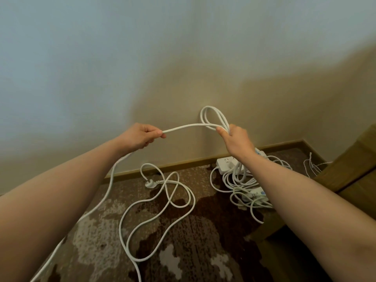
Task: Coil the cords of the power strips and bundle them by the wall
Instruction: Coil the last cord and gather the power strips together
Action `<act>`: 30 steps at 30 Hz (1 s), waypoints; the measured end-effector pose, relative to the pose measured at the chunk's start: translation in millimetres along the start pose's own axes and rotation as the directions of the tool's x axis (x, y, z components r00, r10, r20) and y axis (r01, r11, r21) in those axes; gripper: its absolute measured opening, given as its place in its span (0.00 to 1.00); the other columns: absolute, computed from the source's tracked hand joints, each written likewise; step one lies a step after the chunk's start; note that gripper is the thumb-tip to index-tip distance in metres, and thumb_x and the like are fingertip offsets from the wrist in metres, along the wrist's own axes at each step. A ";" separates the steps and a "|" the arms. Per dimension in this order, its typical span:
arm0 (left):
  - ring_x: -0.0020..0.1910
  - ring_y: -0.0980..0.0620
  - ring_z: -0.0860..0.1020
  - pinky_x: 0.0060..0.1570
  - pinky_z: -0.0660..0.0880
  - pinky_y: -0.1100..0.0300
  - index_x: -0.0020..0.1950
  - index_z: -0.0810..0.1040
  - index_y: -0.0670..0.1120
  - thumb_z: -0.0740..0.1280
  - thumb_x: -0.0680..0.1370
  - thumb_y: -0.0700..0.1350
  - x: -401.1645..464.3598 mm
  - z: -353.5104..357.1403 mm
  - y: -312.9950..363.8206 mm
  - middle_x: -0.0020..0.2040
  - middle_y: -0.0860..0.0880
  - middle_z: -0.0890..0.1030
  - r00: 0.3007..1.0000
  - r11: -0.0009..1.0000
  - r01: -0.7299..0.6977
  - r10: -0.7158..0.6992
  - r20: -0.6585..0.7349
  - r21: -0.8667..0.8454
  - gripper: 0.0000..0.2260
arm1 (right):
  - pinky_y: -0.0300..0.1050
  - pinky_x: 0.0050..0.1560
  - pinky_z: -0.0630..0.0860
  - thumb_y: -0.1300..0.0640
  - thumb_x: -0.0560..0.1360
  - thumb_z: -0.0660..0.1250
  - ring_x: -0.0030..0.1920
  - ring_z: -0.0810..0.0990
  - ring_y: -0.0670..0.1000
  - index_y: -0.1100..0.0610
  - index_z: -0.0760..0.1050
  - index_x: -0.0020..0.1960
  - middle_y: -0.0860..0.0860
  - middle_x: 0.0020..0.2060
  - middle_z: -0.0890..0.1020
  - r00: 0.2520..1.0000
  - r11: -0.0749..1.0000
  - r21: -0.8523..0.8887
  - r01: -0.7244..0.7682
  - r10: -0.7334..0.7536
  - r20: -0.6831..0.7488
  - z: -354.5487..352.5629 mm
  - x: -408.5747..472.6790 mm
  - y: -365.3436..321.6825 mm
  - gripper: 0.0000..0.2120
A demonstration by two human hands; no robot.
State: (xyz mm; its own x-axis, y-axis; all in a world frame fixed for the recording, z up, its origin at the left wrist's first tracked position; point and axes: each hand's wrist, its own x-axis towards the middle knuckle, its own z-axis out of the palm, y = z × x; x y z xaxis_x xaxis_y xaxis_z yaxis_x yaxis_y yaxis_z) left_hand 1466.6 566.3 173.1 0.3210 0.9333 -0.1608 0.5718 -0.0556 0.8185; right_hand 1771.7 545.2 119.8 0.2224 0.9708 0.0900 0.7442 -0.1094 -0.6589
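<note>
My right hand (236,139) grips several loops of a white cord (212,119), held up in front of the wall. A straight stretch of the same cord runs left to my left hand (142,136), which pinches it between thumb and fingers. From there the cord drops under my left forearm to the carpet. More loose white cord (162,200) lies in tangled loops on the floor, ending in a white plug (150,184). A white power strip (225,164) sits by the baseboard, partly behind my right wrist.
A pile of other white cords and a second strip (252,195) lies right of centre on the patterned brown carpet (193,241). Thin white wires (311,163) lie near the corner. A brown furniture piece (345,176) stands at the right. The wooden baseboard (183,162) runs along the wall.
</note>
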 end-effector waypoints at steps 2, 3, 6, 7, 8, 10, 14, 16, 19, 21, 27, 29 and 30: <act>0.28 0.53 0.63 0.29 0.63 0.63 0.48 0.83 0.48 0.63 0.80 0.49 -0.5 -8.7 -3.7 0.30 0.51 0.68 0.999 0.999 0.018 -0.017 -0.043 0.027 0.10 | 0.46 0.31 0.68 0.36 0.79 0.57 0.35 0.77 0.53 0.53 0.73 0.44 0.51 0.36 0.78 1.000 1.000 0.016 -0.020 0.021 -0.016 -0.6 1.4 1.8 0.21; 0.28 0.53 0.64 0.29 0.63 0.62 0.46 0.83 0.49 0.63 0.80 0.50 -1.2 -13.5 -5.4 0.31 0.51 0.69 0.998 0.999 0.022 -0.019 -0.064 0.045 0.10 | 0.47 0.32 0.68 0.36 0.79 0.58 0.36 0.76 0.53 0.53 0.72 0.43 0.51 0.36 0.77 0.999 0.999 0.022 -0.030 0.030 -0.026 -0.9 2.2 2.5 0.21; 0.29 0.53 0.67 0.31 0.65 0.60 0.41 0.81 0.51 0.62 0.80 0.51 -4.5 -27.6 -8.5 0.32 0.50 0.72 0.987 0.982 0.021 0.009 -0.158 0.186 0.11 | 0.48 0.33 0.67 0.36 0.79 0.58 0.36 0.75 0.54 0.53 0.70 0.40 0.52 0.36 0.76 0.997 0.998 0.040 -0.057 0.059 -0.055 -3.1 3.0 3.1 0.21; 0.30 0.53 0.68 0.32 0.65 0.60 0.40 0.80 0.51 0.62 0.80 0.51 -5.9 -30.1 -8.9 0.32 0.50 0.73 0.980 0.972 0.028 0.019 -0.197 0.232 0.12 | 0.48 0.33 0.67 0.36 0.79 0.58 0.36 0.75 0.54 0.53 0.70 0.40 0.52 0.36 0.76 0.996 0.997 0.046 -0.065 0.067 -0.057 -3.6 2.8 2.7 0.21; 0.30 0.53 0.68 0.32 0.65 0.60 0.39 0.79 0.51 0.61 0.80 0.51 -6.4 -30.1 -8.5 0.33 0.50 0.73 0.972 0.969 0.040 0.020 -0.236 0.246 0.12 | 0.48 0.32 0.67 0.36 0.79 0.58 0.35 0.74 0.53 0.53 0.69 0.39 0.52 0.35 0.76 0.996 0.996 0.059 -0.068 0.071 -0.053 -3.3 2.4 1.8 0.22; 0.28 0.53 0.66 0.28 0.63 0.61 0.39 0.78 0.49 0.60 0.80 0.51 -6.0 -21.1 -2.6 0.31 0.50 0.71 0.953 0.996 0.066 -0.045 -0.301 0.062 0.13 | 0.47 0.31 0.65 0.37 0.79 0.59 0.31 0.72 0.52 0.53 0.68 0.36 0.50 0.31 0.74 0.999 0.992 0.115 -0.043 0.045 -0.012 -0.6 -0.1 -0.7 0.22; 0.21 0.55 0.59 0.21 0.56 0.67 0.41 0.75 0.47 0.57 0.81 0.50 7.2 20.6 36.7 0.26 0.52 0.64 0.957 0.930 0.043 -0.143 -0.251 -0.364 0.12 | 0.48 0.34 0.66 0.42 0.81 0.59 0.30 0.68 0.51 0.54 0.69 0.35 0.50 0.28 0.71 0.986 0.981 0.182 0.069 -0.094 0.136 6.3 -10.2 -8.8 0.21; 0.22 0.54 0.59 0.22 0.56 0.66 0.42 0.74 0.45 0.56 0.81 0.49 11.4 37.7 50.6 0.27 0.50 0.65 0.953 0.927 0.074 -0.174 -0.247 -0.368 0.13 | 0.50 0.36 0.67 0.44 0.81 0.59 0.32 0.69 0.53 0.57 0.70 0.37 0.54 0.31 0.72 0.990 0.972 0.223 0.079 -0.102 0.093 5.6 -12.8 -9.0 0.21; 0.24 0.52 0.60 0.25 0.57 0.64 0.45 0.75 0.43 0.54 0.82 0.47 14.0 59.0 53.3 0.29 0.47 0.67 0.948 0.923 0.217 -0.277 -0.158 -0.317 0.14 | 0.51 0.37 0.68 0.46 0.82 0.59 0.34 0.70 0.53 0.58 0.70 0.39 0.54 0.32 0.72 0.993 0.954 0.281 0.103 -0.116 0.032 3.2 -12.6 -10.3 0.19; 0.23 0.52 0.61 0.24 0.57 0.64 0.47 0.75 0.41 0.53 0.82 0.46 13.3 73.1 53.8 0.30 0.46 0.68 0.951 0.926 0.261 -0.296 -0.094 -0.274 0.14 | 0.50 0.37 0.68 0.47 0.82 0.59 0.33 0.70 0.52 0.57 0.70 0.39 0.53 0.32 0.72 0.988 0.950 0.284 0.132 -0.151 0.045 5.5 -13.3 -12.4 0.18; 0.26 0.55 0.70 0.23 0.68 0.65 0.59 0.74 0.37 0.53 0.82 0.39 11.9 103.7 66.9 0.33 0.48 0.72 0.987 0.972 0.144 -0.154 -0.043 -0.185 0.13 | 0.47 0.37 0.67 0.48 0.82 0.60 0.33 0.69 0.51 0.58 0.72 0.41 0.51 0.32 0.72 0.982 0.934 0.328 0.142 -0.175 0.073 8.7 -12.9 -16.4 0.16; 0.25 0.55 0.71 0.22 0.68 0.66 0.60 0.71 0.39 0.51 0.83 0.39 6.0 113.8 67.9 0.33 0.47 0.71 0.993 0.973 0.121 -0.117 0.031 -0.198 0.12 | 0.45 0.36 0.66 0.48 0.82 0.60 0.31 0.69 0.49 0.57 0.73 0.41 0.50 0.30 0.72 0.987 0.927 0.361 0.104 -0.140 0.076 8.4 -12.0 -16.3 0.15; 0.26 0.55 0.71 0.22 0.69 0.66 0.60 0.70 0.40 0.51 0.83 0.39 4.2 117.5 67.8 0.34 0.47 0.71 0.994 0.978 0.103 -0.094 0.054 -0.182 0.11 | 0.44 0.35 0.66 0.49 0.82 0.61 0.30 0.68 0.48 0.56 0.73 0.41 0.49 0.30 0.72 0.990 0.920 0.383 0.082 -0.120 0.077 8.2 -11.7 -16.4 0.15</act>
State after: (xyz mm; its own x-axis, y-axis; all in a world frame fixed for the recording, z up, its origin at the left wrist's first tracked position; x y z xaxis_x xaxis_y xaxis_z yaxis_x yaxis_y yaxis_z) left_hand 1595.4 524.8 163.1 0.3059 0.9138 -0.2671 0.4551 0.1060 0.8841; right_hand 1751.7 537.4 123.4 0.0823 0.9904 0.1106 0.4620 0.0604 -0.8848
